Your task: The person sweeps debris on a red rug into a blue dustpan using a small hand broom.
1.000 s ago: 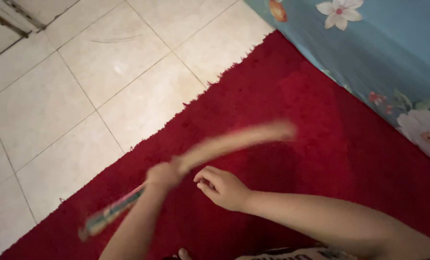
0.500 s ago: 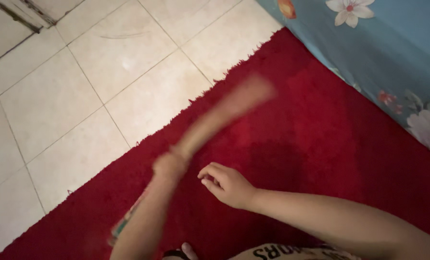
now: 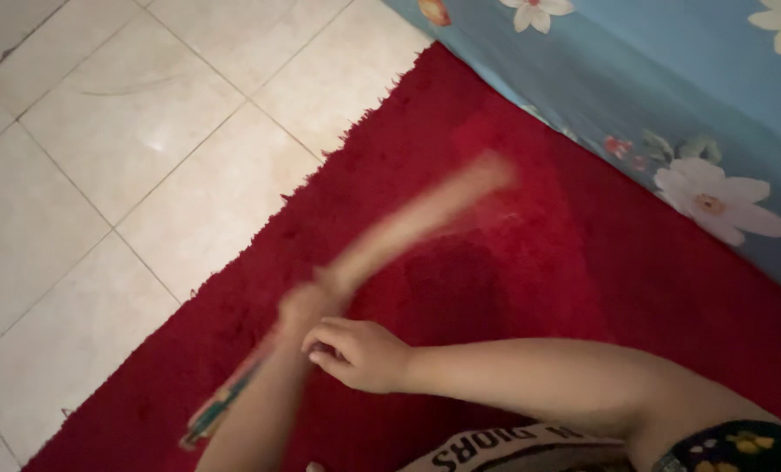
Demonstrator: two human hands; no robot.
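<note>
Fingers of the left hand (image 3: 301, 308) are wrapped tight around a small hand broom (image 3: 382, 245), gripping it near the middle of its length. The pale bristle end points up and to the right and hangs over the red carpet (image 3: 583, 271); it is very blurred, so I judge it is in the middle of a stroke. The striped handle end (image 3: 220, 404) sticks out below the wrist, toward the edge of the carpet.

Fingers of the right hand (image 3: 360, 354) are loosely curled, not quite together, and they hold nothing that I can see. This hand hovers just beside the left one, above the carpet, and the forearm comes in from the right.

About progress, I can say only a little. The carpet looks even and dark red where the bristles pass, and I cannot make out dust or crumbs on it; the light is dim. The part near the blue flowered bed cover (image 3: 670, 96) and the part under the arms show no clear difference, so I cannot tell which area is already brushed and which is left. The pale tiled floor (image 3: 102, 201) beside the carpet shows no gathered pile of dirt.
</note>
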